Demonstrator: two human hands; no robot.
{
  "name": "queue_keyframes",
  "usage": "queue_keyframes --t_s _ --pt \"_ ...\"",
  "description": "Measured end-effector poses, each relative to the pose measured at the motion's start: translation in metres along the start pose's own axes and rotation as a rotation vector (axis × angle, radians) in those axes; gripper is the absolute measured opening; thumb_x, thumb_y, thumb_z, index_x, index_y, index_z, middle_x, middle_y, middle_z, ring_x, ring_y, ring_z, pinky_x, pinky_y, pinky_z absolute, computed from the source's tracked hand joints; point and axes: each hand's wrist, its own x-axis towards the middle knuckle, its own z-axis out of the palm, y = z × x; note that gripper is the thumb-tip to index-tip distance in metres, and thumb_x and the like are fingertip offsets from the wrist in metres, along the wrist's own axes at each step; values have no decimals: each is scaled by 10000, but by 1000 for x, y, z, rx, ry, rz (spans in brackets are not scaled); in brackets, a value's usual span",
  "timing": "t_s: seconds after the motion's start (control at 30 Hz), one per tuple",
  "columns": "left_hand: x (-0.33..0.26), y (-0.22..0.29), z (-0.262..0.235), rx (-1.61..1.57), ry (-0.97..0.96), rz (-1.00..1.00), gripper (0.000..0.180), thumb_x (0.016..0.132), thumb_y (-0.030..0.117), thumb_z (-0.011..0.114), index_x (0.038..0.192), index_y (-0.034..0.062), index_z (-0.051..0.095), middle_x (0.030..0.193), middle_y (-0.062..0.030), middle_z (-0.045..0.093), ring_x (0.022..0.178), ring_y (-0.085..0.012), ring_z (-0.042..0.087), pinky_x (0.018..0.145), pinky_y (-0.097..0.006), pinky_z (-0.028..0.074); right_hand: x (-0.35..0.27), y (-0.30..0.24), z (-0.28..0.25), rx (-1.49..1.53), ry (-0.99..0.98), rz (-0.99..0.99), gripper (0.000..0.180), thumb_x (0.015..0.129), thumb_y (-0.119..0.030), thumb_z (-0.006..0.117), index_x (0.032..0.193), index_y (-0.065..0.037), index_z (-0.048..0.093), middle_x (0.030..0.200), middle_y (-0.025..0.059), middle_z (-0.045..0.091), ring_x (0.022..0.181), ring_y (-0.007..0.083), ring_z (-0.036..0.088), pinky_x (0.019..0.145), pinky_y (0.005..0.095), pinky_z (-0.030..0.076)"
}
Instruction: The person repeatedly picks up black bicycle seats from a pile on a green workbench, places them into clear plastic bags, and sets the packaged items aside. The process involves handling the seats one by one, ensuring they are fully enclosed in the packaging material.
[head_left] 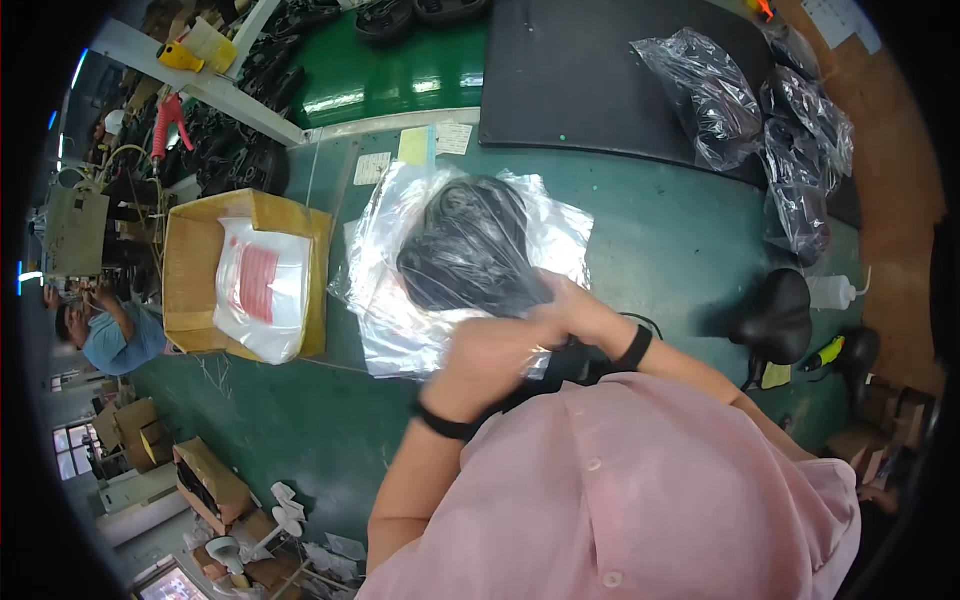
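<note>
Near the front edge of the green-topped work table (660,230), both of the person's hands meet over a black bicycle saddle wrapped in a clear plastic bag (470,250). That bagged saddle lies on a loose stack of flat clear plastic bags (385,320) spread toward the table's middle. Seen from the head camera, the left hand (490,355) is closed around the gathered near end of the bag, knuckles up, with a black band at its wrist. Just beside it, touching it, the right hand (570,315) pinches the same bunched plastic, also wearing a black wristband.

Toward the table's left edge sits an open brown cardboard box (190,270) holding a white plastic bag with red print (260,290). At the table's right edge rests 1 bare black bicycle saddle (775,315), with a white squeeze bottle (830,292) just beside it. Along the far right edge lies a heap of more saddles in clear plastic bags (790,130), partly on a black mat (570,80). Beyond the left edge, another person in a blue shirt (110,335) is bent over separate work.
</note>
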Motion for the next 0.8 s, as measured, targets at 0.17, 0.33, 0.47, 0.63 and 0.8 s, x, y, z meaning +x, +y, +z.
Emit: queue_keyframes --t_s 0.17,0.33,0.47,0.63,0.8 --pt "68 33 79 130 -221 278 95 760 162 577 824 96 596 657 -25 552 621 -197 576 566 -335 459 26 -16 -14 -631 143 -121 880 741 -234 753 1428 63 288 1328 269 483 1251 273 471 1011 333 384" --pt "62 31 62 -49 -305 342 124 774 179 565 881 126 599 704 5 544 662 -166 567 564 -303 445 42 -5 -76 -186 211 -327 604 764 -98 689 1303 70 473 1148 169 607 1021 225 607 875 323 485" --pt "47 -15 60 -310 -81 2 430 815 161 656 1236 119 580 949 -74 626 848 -260 577 761 -370 479 34 -37 -113 266 341 -212 639 763 -112 682 1335 12 427 1081 127 608 961 217 619 805 332 523" --pt "13 -116 58 83 -136 -424 563 782 172 690 1307 77 511 1346 -205 452 1184 -400 425 1009 -455 363 79 -42 -192 507 495 -461 516 774 -115 707 1222 -2 477 1064 142 600 841 318 669 731 431 583" --pt "-34 -160 43 127 -278 -449 610 722 125 724 1298 110 526 1376 -138 462 1222 -359 434 1019 -459 368 94 -149 -295 654 429 -685 356 869 -253 649 1097 15 593 1005 154 668 880 299 668 776 409 575"
